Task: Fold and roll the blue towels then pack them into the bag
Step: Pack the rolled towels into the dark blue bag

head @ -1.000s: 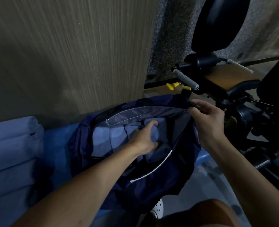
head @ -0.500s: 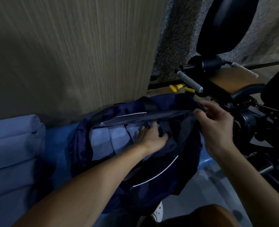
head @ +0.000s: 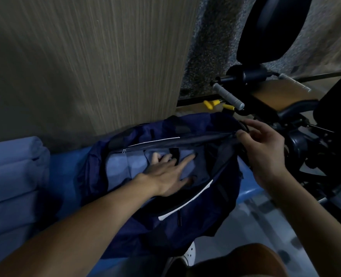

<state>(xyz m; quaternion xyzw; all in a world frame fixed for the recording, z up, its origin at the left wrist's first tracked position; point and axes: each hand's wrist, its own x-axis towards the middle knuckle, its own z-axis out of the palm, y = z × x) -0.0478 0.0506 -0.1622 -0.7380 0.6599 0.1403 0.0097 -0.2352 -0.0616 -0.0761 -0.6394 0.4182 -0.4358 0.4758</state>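
Presses pale blue rolled cloth towels down inside the limp navy fabric bag with the left hand, fingers spread flat. Pinches the bag's rim with the right hand. Probably soft, light, springy: best gripped around a whole roll.

Light: dim, cool blue cast.
Brightest areas: panel at centre top, floor at lower right, white trim on bag.
Shadows: bag mouth nearly black; machine at right loses detail in darkness; left part of panel dark.
Blur: soft overall; fingers of left grip smeared; panel grain streaked; towels at left hazy.
Distortion: wide-angle bend at edges, panel edge leaning, forearms swollen at bottom corners.
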